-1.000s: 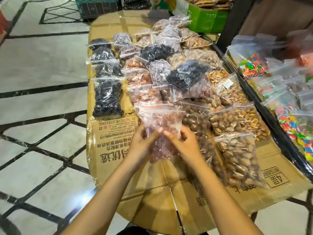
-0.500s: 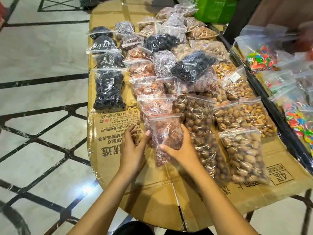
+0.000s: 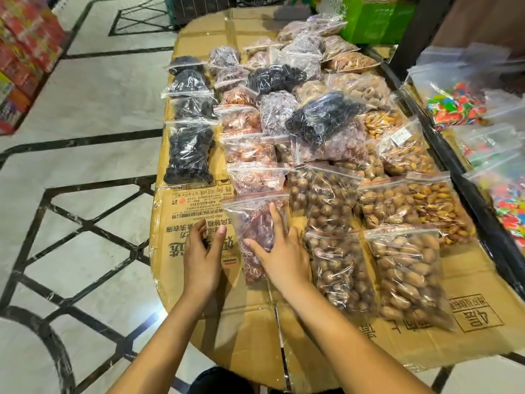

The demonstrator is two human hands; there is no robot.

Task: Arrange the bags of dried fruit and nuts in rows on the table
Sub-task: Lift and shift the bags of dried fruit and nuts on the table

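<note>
A clear zip bag of reddish dried fruit point(image 3: 252, 223) lies flat on the cardboard-covered table point(image 3: 312, 336), at the near end of a row of similar reddish bags point(image 3: 250, 149). My right hand point(image 3: 279, 251) rests flat on its lower right part, fingers spread over it. My left hand point(image 3: 203, 253) lies on the cardboard just left of the bag, its thumb by the bag's edge, holding nothing. A row of dark fruit bags point(image 3: 189, 149) runs along the left. Bags of round nuts point(image 3: 338, 265) and long nuts point(image 3: 409, 274) lie to the right.
Unsorted bags are heaped at the table's far middle point(image 3: 321, 118). A green box point(image 3: 375, 21) stands at the far end. A second table on the right holds bags of coloured candy point(image 3: 457, 105). Red packages point(image 3: 25, 49) are stacked at the left over tiled floor.
The reddish bag, held up in both hands a second ago, has come down flat onto the cardboard below the row. My left hand has let go; my right hand now presses on it.
</note>
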